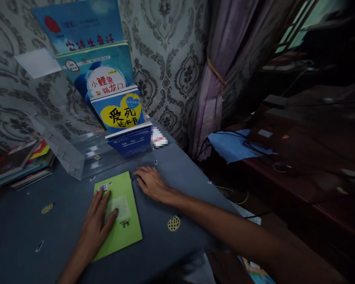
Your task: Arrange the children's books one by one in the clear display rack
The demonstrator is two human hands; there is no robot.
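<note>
A thin green book [127, 232] lies flat on the dark table, with a barcode near its top left corner. My left hand [99, 217] rests on its cover, fingers stretched out and thumb apart. Just right of the book's upper edge, my right hand [150, 183] lies palm down on the tabletop, fingers loosely extended and nothing visible in them. Beyond the hands, a clear stepped stand [91, 154] holds several upright books, among them a dark blue book [133, 142] in front and a blue book with a yellow heart [118, 112] behind it.
Several stacked books [32, 165] lie at the left, beside the stand's clear side panel [57, 144]. A patterned wall and a tied purple curtain [215, 75] stand behind. To the right, past the table [177, 173] edge, are a blue cloth [236, 146], cables and a dark red surface [284, 185].
</note>
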